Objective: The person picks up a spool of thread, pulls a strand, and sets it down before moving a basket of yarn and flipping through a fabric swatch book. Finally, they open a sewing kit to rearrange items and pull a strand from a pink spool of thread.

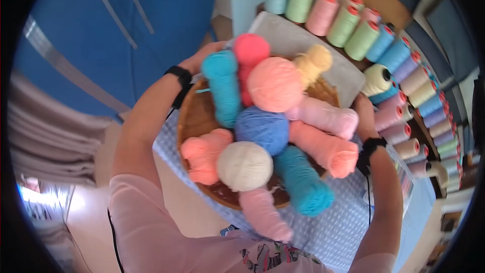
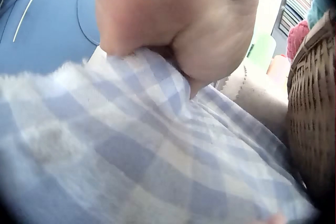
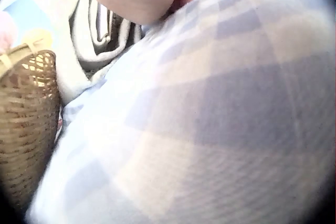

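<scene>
My left hand (image 1: 202,58) is beyond the basket's left side, its fingers curled round a bunched edge of blue-and-white checked cloth (image 2: 131,145) in the left wrist view. On the far right, my right hand (image 1: 365,116) grips another part of that cloth (image 3: 226,108), as the right wrist view shows. Between both arms sits a round woven basket (image 1: 184,131) on the cloth. It is heaped with yarn, including a blue ball (image 1: 262,129), a cream ball (image 1: 244,167), a peach ball (image 1: 274,85) and a teal skein (image 1: 303,179). My fingertips are mostly hidden.
Behind the basket lies a grey folded fabric (image 1: 303,45). Rows of thread cones (image 1: 361,39) stand along the back and right. A clear plastic box (image 1: 404,177) is by my right forearm. Blue material (image 1: 121,30) covers the left, above a beige curtain (image 1: 65,146).
</scene>
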`<state>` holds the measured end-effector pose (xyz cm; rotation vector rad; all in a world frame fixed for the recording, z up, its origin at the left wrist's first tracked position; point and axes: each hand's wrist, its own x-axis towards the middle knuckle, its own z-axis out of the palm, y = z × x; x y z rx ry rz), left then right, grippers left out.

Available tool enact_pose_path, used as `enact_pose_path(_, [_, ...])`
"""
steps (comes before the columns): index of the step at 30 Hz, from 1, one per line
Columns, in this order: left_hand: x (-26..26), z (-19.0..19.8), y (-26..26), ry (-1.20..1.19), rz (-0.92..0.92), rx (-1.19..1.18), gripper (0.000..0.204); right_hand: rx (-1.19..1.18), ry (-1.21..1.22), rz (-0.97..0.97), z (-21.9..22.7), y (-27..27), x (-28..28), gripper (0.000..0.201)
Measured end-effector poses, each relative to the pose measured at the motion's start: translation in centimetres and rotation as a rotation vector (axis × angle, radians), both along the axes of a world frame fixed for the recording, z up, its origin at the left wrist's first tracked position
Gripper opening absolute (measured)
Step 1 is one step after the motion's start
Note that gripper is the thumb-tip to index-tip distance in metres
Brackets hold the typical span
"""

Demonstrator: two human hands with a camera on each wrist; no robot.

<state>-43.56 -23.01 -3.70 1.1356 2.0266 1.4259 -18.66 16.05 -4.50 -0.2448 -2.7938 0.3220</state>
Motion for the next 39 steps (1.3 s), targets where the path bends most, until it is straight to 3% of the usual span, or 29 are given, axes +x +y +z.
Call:
enact_pose_path(3, [0.8, 2.1, 1.5, -0.253, -0.038, 0.032, 0.036, -0.002, 0.038, -0.02, 0.0, 0.3, -0.1, 0.015])
enact_pose_path(10, [0.0, 3.7, 1.8, -0.262, -0.007, -0.078, 0.034, -0.1, 0.01, -0.088, 1.4, 0.2, 0.6, 0.017])
enact_pose_path(12, [-0.4, 3.9, 1.9, -0.271, -0.02, -0.093, 0.034, -0.098, -0.059, 0.04, 1.8, 1.2, 1.1, 0.018])
enact_pose_path(14, [-0.1, 4.7, 2.3, -0.283, -0.006, -0.106, 0.033, -0.143, -0.084, 0.006, 6.0, 0.4, 2.3, 0.017])
enact_pose_path(15, [1.5, 6.9, 3.0, -0.325, 0.098, -0.16, 0.033, -0.188, -0.11, -0.006, 8.5, -0.1, 3.0, 0.018])
enact_pose_path(18, [-1.2, 4.9, 2.8, -0.209, 0.043, -0.279, 0.032, 0.036, 0.07, -0.086, 11.6, -0.1, 4.1, 0.027])
enact_pose_path(20, [-1.3, 5.3, 4.3, -0.001, 0.109, -0.187, 0.033, 0.303, 0.314, -0.05, 12.5, 0.9, 3.5, 0.039])
enact_pose_path(21, [-1.4, 5.8, 4.9, -0.088, 0.086, -0.142, 0.036, 0.308, 0.317, -0.066, 12.3, 1.5, 3.2, 0.039])
enact_pose_path(25, [-2.7, 5.8, 6.1, 0.012, -0.039, -0.263, 0.043, 0.205, 0.052, -0.017, 10.9, 1.5, 1.6, 0.051])
enact_pose_path(28, [-1.6, 7.0, 6.2, 0.294, 0.112, -0.605, 0.05, 0.223, -0.013, 0.022, 11.6, 0.6, 1.7, 0.054])
enact_pose_path(31, [-2.4, 5.8, 6.0, 0.289, 0.101, -0.536, 0.05, 0.132, 0.119, -0.006, 13.3, 1.8, 2.1, 0.054])
enact_pose_path(34, [-3.2, 4.9, 6.0, 0.259, 0.085, -0.462, 0.051, -0.032, 0.059, -0.079, 16.3, 2.5, 3.3, 0.052])
enact_pose_path(36, [-3.6, 4.4, 6.1, 0.254, 0.085, -0.444, 0.051, -0.219, -0.135, -0.029, 17.4, 2.1, 4.3, 0.056])
enact_pose_path(39, [-4.0, 3.9, 6.2, 0.249, 0.084, -0.418, 0.052, -0.056, -0.202, 0.044, 15.5, 1.5, 5.3, 0.057])
